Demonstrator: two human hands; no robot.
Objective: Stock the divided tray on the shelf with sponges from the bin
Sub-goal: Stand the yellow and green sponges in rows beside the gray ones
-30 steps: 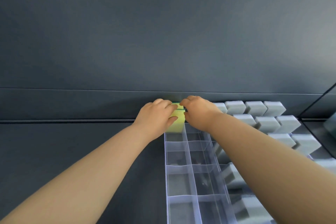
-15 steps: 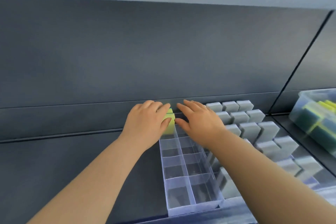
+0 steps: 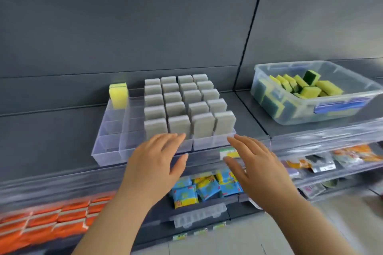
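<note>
A clear divided tray [image 3: 109,154] sits on the dark shelf. Its right columns hold several upright grey sponges [image 3: 179,107]. One yellow sponge [image 3: 118,95] stands upright in the back-left compartment; the other left compartments look bare. A clear bin [image 3: 315,109] with several yellow-and-green sponges [image 3: 308,87] rests on the shelf to the right. My left hand [image 3: 154,166] and my right hand [image 3: 255,168] hover in front of the tray's front edge, both with fingers spread and nothing in them.
A clear lip runs along the shelf's front edge [image 3: 310,137]. Lower shelves hold orange packets [image 3: 51,219], blue-and-yellow packets [image 3: 205,187] and mixed packets [image 3: 323,160]. The dark back panel [image 3: 145,23] rises behind the tray.
Both hands have let go of the yellow sponge at the tray's back-left compartment and pulled back to the shelf's front. The view has drawn away, so the bin and lower shelves show.
</note>
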